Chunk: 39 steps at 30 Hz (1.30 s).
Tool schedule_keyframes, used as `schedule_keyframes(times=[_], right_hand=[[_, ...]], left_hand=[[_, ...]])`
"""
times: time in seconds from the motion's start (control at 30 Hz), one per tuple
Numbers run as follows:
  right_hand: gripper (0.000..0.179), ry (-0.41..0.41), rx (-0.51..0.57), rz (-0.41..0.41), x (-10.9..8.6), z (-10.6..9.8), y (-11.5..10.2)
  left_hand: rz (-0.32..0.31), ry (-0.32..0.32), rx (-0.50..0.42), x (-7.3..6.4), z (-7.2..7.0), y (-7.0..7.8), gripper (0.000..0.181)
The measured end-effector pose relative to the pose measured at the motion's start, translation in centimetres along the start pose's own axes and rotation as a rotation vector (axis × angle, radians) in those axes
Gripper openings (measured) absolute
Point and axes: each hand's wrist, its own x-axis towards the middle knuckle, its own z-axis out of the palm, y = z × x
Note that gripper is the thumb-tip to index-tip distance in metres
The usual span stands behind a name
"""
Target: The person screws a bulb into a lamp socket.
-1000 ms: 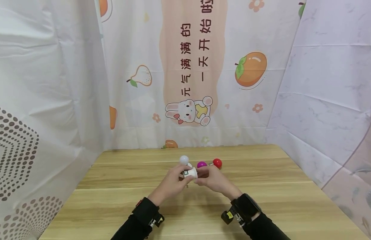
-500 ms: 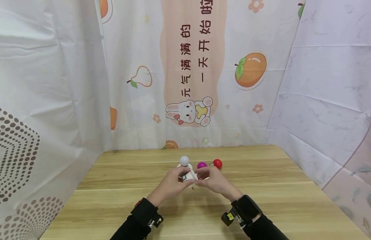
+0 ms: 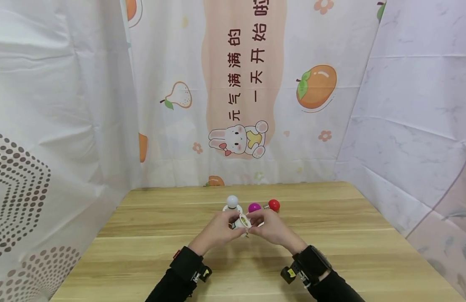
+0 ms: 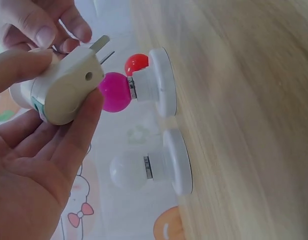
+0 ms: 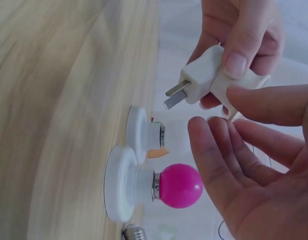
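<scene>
A white plug-in lamp socket (image 3: 240, 222) with two flat metal prongs (image 5: 177, 95) is held up above the table between both hands. My left hand (image 3: 218, 230) grips its body, thumb on one side and fingers on the other. At its flared rim, my right hand (image 5: 264, 155) pinches the edge with thumb and fingertips. The socket's open mouth faces the head camera, and the prongs point away. Behind the hands a white bulb (image 4: 128, 171) stands screwed in a round white base (image 4: 178, 162). A magenta bulb (image 5: 181, 186) stands in another such base (image 5: 119, 184).
To the right of the magenta bulb, a red bulb (image 3: 274, 205) lies on the wooden table (image 3: 161, 235), its metal screw end showing. A printed curtain (image 3: 172, 138) hangs behind the far table edge, and more cloth (image 3: 406, 117) hangs at the sides.
Between my hands the lamp socket has been turned, so its mouth now faces more toward the head camera. Both hands stay nearly in place; the bulbs on the table have not moved.
</scene>
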Motion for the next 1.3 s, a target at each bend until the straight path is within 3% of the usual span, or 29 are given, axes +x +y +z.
schedule_keyframes(times=[0.33,0.5,0.7,0.93,1.13,1.3], right_hand=[[0.031,-0.048,-0.091,-0.041,0.2,-1.1,-0.1],[0.026,-0.012,-0.108,-0.083,0.5,-2.9,-0.4],[0.032,0.088,-0.167,-0.005,1.3,-5.2,-0.6],[0.039,0.171,-0.345,0.035,2.8,-6.6,1.1],[0.058,0.199,-0.421,0.050,3.8,-7.1,3.3],[0.069,0.151,-0.433,0.130,4.5,-7.0,5.0]], left_hand=[[-0.018,-0.011,-0.048,0.2,0.3,-0.5,0.020],[-0.020,0.001,-0.090,0.0,0.4,-0.6,0.025],[-0.019,0.017,-0.116,0.0,0.4,-0.3,0.028],[-0.025,0.029,-0.123,0.0,0.4,-0.1,0.031],[-0.044,0.033,-0.111,0.1,0.5,-0.1,0.031],[-0.051,0.033,-0.120,0.0,0.4,-0.2,0.033]])
